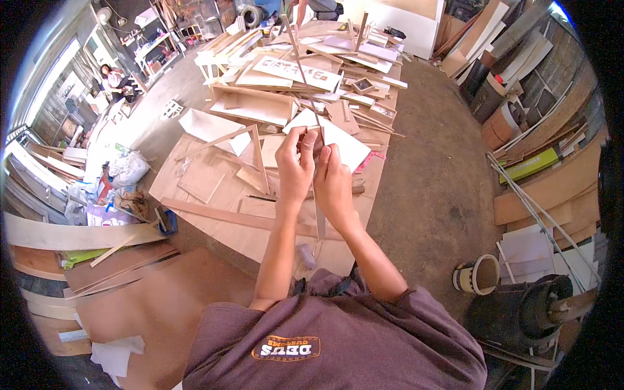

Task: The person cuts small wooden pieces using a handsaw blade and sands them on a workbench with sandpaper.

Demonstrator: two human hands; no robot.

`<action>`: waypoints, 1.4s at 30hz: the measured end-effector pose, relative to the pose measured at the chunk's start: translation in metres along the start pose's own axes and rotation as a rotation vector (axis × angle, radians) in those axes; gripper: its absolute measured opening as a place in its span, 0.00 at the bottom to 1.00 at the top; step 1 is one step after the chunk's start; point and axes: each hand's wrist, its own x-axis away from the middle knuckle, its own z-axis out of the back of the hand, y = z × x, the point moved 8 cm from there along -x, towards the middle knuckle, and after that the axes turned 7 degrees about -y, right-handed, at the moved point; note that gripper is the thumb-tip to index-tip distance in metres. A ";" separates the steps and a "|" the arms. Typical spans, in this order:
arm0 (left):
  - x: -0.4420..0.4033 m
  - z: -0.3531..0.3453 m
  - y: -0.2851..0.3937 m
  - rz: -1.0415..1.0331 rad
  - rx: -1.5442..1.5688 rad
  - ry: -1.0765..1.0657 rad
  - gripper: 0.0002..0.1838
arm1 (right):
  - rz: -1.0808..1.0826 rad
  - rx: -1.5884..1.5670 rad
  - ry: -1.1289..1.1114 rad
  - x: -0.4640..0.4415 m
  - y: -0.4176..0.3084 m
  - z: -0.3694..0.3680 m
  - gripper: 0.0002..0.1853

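Above the near half of the worktop (170,185), held a long thin strip (301,70) in both hands, set close together, with much of the length slanting away toward the far edge. Pinched it between thumb and bent fingers of the left hand (296,159); pressed it with the thumb of the right hand (335,182) just beside, fingers curled in. Could not make out the hidden fingertips, nor any join between the strip and the pale narrow piece (320,224) below the hands.

Risked a bend or snap, most likely, from so short a hold on so slim a length. Risked a cut or splinter too, with bare skin right on the edges. Needed only a small twist of the wrists for a wide swing of the far tip, perhaps into the loose wood or toward the other person (315,6) at the far edge.

Saw a white panel (351,149) just beyond the hands, propped unevenly and apt to slip if nudged. Noted a wooden frame (260,156) to the left, an open box (253,107) farther off, and a lettered board (325,78) beyond. Spotted thin sticks (390,132) jutting over the right edge, easy to brush and drag down with other pieces. Noticed a bucket (463,279) on the floor to the right, a possible trip.
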 end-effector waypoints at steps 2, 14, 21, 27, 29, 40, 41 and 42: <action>-0.002 0.000 -0.004 -0.024 -0.013 0.012 0.16 | 0.010 0.031 0.006 0.001 -0.001 -0.002 0.13; -0.006 0.020 -0.004 0.013 -0.064 0.067 0.14 | 0.016 0.053 -0.024 0.014 0.008 -0.023 0.11; -0.010 0.026 -0.016 -0.010 -0.120 0.100 0.15 | -0.029 0.063 -0.061 0.024 0.029 -0.037 0.09; -0.013 0.027 -0.037 0.038 -0.135 0.070 0.19 | -0.050 0.070 -0.086 0.054 0.081 -0.054 0.15; -0.008 0.027 -0.037 0.087 -0.137 0.054 0.18 | -0.118 -0.014 -0.100 0.058 0.079 -0.046 0.16; 0.009 0.021 -0.002 0.014 -0.095 0.060 0.12 | -0.091 0.059 -0.168 0.016 -0.010 -0.011 0.10; 0.011 0.020 -0.001 0.016 -0.103 0.058 0.11 | -0.060 0.093 -0.176 0.018 -0.016 -0.009 0.09; 0.013 0.017 -0.001 0.045 -0.084 0.031 0.11 | -0.028 0.057 -0.148 0.023 -0.019 -0.005 0.08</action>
